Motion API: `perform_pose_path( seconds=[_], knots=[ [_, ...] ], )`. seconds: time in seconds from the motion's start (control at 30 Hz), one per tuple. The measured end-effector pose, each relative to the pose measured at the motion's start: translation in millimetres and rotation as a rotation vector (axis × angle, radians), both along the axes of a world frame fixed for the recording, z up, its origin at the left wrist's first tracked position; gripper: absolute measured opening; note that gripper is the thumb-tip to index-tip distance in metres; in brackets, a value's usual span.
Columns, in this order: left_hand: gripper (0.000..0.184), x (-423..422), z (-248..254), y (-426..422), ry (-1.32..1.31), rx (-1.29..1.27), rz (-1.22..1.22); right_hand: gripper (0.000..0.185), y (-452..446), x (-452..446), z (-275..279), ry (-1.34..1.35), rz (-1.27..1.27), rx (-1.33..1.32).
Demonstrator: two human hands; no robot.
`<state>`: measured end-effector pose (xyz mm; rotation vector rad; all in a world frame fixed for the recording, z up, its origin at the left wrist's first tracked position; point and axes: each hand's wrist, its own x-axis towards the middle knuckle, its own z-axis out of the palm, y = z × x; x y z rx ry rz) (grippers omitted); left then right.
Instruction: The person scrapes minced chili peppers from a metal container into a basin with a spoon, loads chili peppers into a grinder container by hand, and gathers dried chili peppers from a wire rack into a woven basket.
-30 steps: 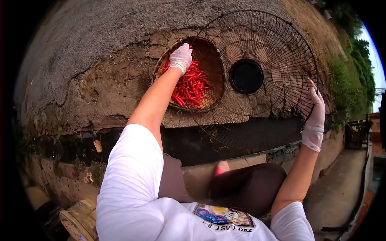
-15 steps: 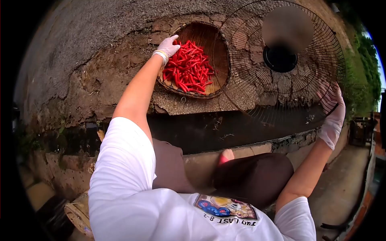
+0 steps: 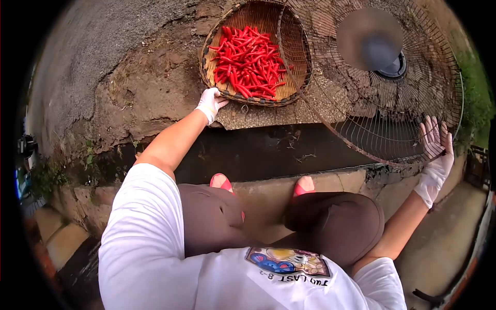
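My left hand (image 3: 211, 104), in a thin whitish glove, closes on the near left rim of a shallow woven bamboo basket (image 3: 299, 28). A heap of red chili peppers (image 3: 248, 64) lies in it. To the right, a large round wire fan guard (image 3: 356, 116) stands tilted, its left edge overlapping the basket. My right hand (image 3: 437, 150), gloved too, holds the guard's near right rim, which crosses the palm; the fingers are stretched out along the wires. A dark hub (image 3: 393, 68) shows at the guard's middle, partly blurred out.
A dark wet channel (image 3: 248, 152) runs between the cracked ground and the concrete ledge (image 3: 263, 206) by my feet. Rough paving (image 3: 155, 98) lies left of the basket. Green plants (image 3: 475, 98) grow at the far right.
My left hand has moved from the peppers at the basket's far left side to its near left rim. The basket and guard sit higher in view; my right hand stays at the guard.
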<state>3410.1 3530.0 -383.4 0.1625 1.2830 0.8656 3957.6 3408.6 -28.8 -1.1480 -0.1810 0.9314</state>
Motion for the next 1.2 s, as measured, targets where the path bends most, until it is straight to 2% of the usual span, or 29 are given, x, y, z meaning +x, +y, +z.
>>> perform_pose_path(
  seconds=[0.23,0.27,0.37,0.47,0.53,0.6,0.67,0.73,0.8,0.97,1.07,1.1,1.17,1.2],
  knots=[
    [0.027,41,10,11,-0.251,-0.081,0.262,0.044,0,-12,3,-0.014,0.073,-0.028],
    [0.020,49,27,17,-0.273,-0.064,0.220,0.044,2,-18,6,0.012,0.020,-0.059],
    [0.008,39,47,39,-0.205,-0.147,0.130,0.044,5,-26,19,0.081,-0.027,-0.111],
    [0.010,55,87,51,-0.053,-0.031,0.153,0.047,-4,-15,18,0.096,-0.006,-0.131],
    [0.013,57,85,38,0.005,-0.120,0.093,0.048,-5,-16,23,0.113,-0.042,-0.147],
    [0.014,45,62,26,0.058,-0.187,0.182,0.048,-11,-5,19,0.158,-0.004,-0.109],
    [0.015,42,90,11,0.082,-0.245,0.229,0.047,-4,-12,31,0.128,-0.054,-0.173],
    [0.014,10,79,-9,-0.065,-0.230,0.240,0.049,4,-14,30,0.078,-0.050,-0.215],
    [0.012,4,119,-23,-0.011,-0.211,0.295,0.051,-1,0,24,0.040,-0.004,-0.218],
    [0.014,-25,174,-65,0.100,-0.101,0.359,0.054,-15,41,2,0.085,0.067,-0.193],
    [0.023,-67,205,-106,0.040,-0.077,0.389,0.054,-16,50,12,0.089,0.062,-0.212],
    [0.020,-80,227,-124,0.046,-0.062,0.320,0.052,-15,42,25,0.027,0.079,-0.227],
    [0.040,-100,273,-150,-0.091,-0.079,0.311,0.049,-20,42,36,0.044,0.137,-0.205],
    [0.049,-94,308,-164,-0.067,-0.051,0.341,0.047,-21,40,41,0.080,0.126,-0.185]
  ],
)
